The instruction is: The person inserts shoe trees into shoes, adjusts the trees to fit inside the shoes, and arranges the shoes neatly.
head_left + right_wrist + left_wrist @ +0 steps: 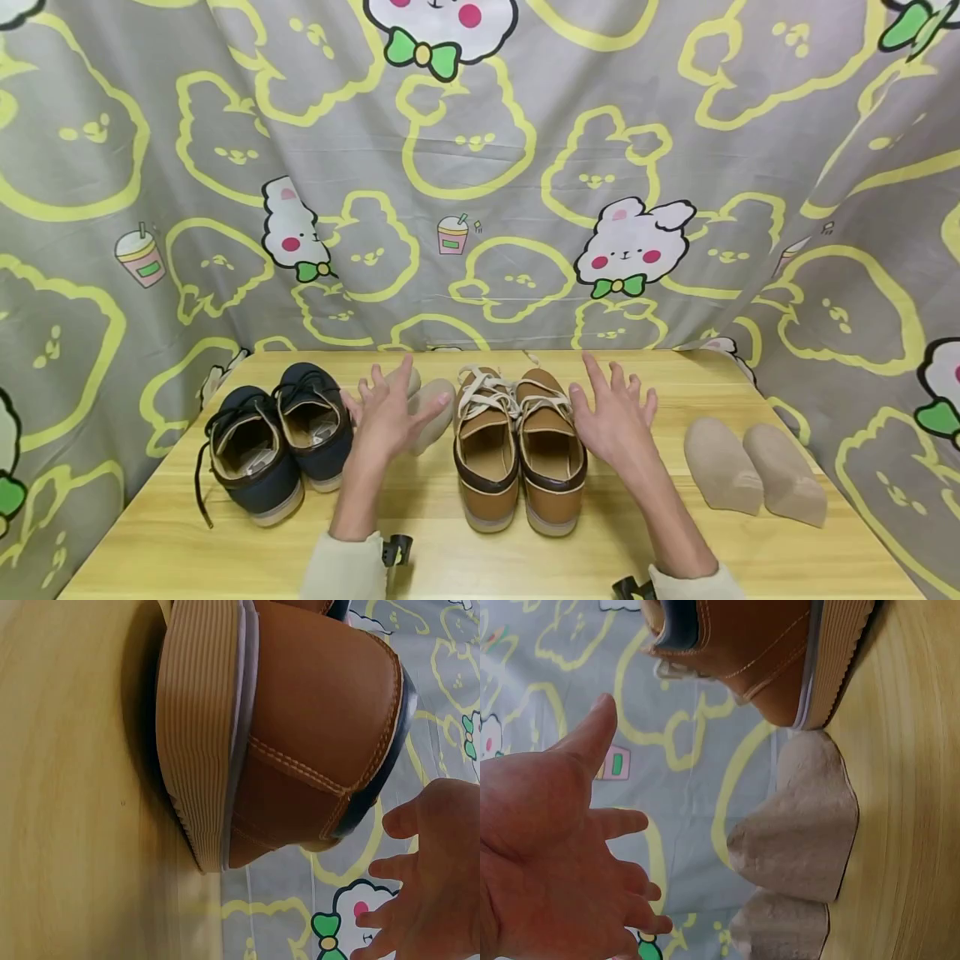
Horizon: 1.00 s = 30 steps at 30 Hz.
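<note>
A pair of brown leather shoes (pixel 555 479) with white laces stands side by side at the middle of the table, heels toward me. To their left my left hand (pixel 388 417) hovers with fingers spread, holding nothing. Behind it, partly hidden, lie two beige shoe inserts (pixel 433 417), also visible beyond the brown shoe in the left wrist view. My right hand (pixel 617 417) is raised just right of the brown shoes, fingers spread and nothing in its grasp. In the right wrist view, its fingers are near the heel of a brown shoe (pixel 315 712).
Dark navy shoes (pixel 258 483) with black laces stand at the left, one lace trailing onto the wooden table (pixel 750 550). Two more beige shoe inserts (pixel 723 467) lie at the right. A grey patterned curtain (pixel 517 225) encloses the back and sides.
</note>
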Available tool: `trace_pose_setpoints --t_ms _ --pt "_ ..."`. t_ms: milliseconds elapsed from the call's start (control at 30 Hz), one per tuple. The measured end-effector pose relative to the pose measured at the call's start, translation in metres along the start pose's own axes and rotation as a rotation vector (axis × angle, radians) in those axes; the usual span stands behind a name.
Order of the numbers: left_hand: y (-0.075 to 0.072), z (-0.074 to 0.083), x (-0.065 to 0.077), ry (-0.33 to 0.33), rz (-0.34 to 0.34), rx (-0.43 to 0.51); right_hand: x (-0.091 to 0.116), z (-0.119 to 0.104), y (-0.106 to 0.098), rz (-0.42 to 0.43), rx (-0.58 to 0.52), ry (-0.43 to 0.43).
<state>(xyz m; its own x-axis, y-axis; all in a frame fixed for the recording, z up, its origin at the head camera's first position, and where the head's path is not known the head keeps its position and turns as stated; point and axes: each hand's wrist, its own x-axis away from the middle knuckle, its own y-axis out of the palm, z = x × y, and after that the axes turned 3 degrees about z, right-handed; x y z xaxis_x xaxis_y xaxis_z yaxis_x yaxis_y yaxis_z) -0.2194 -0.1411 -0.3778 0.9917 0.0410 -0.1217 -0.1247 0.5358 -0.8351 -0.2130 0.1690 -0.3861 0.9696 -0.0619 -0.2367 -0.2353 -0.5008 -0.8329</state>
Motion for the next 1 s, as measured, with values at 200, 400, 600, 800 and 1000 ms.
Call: trace_pose_setpoints --t_ms 200,400,600,800,1000 --pt "0.008 0.008 0.001 0.015 -0.009 -0.024 0.002 -0.004 0.003 -0.027 -0.016 -0.012" --pt "0.013 0.015 0.004 0.037 -0.009 -0.008 0.004 -0.008 0.003 -0.077 -0.058 -0.005" --pt "0.013 0.021 0.006 0.037 -0.048 0.033 0.003 -0.009 0.003 -0.080 -0.072 -0.007" --pt "0.012 0.029 0.008 0.031 -0.075 0.008 0.001 -0.003 -0.002 -0.078 -0.086 -0.010" --pt "0.013 0.037 0.010 0.051 -0.091 0.045 -0.003 0.004 -0.009 -0.066 -0.122 0.014"
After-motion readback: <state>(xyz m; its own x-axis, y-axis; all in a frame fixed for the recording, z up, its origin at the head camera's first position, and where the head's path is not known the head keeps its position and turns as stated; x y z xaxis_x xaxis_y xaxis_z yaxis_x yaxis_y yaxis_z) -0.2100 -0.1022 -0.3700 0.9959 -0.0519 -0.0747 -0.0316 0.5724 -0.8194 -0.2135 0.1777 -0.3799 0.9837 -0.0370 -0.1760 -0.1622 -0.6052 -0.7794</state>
